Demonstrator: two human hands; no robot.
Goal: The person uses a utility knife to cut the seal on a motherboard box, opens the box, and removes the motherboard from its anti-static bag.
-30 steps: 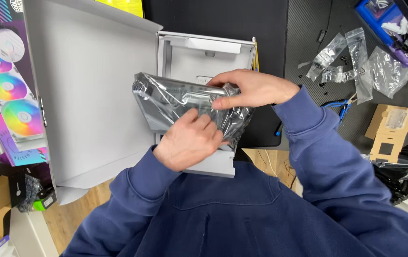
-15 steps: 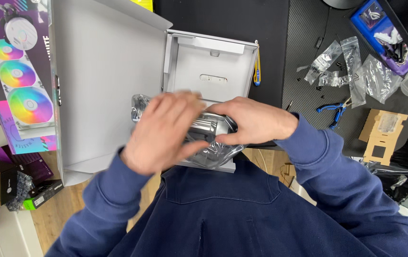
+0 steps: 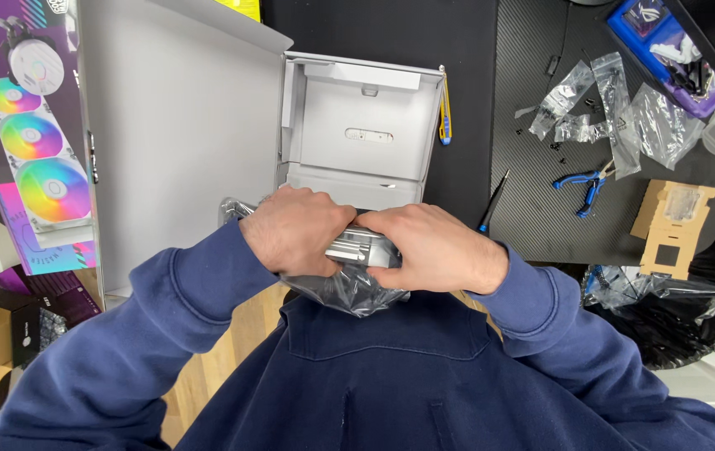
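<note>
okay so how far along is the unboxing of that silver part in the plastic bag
Done: the grey box lies open with its tray bare, and the bagged silver part is out of it. In hand: the left hand and right hand both grip the part, close to the chest, with the plastic bag bunched around it. Left: the bag is not yet off.

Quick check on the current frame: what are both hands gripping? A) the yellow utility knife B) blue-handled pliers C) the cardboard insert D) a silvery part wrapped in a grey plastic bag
D: the left hand and right hand both close over the silvery part in the grey plastic bag, just in front of the open grey box; the blue-handled pliers lie untouched on the black mat.
</note>
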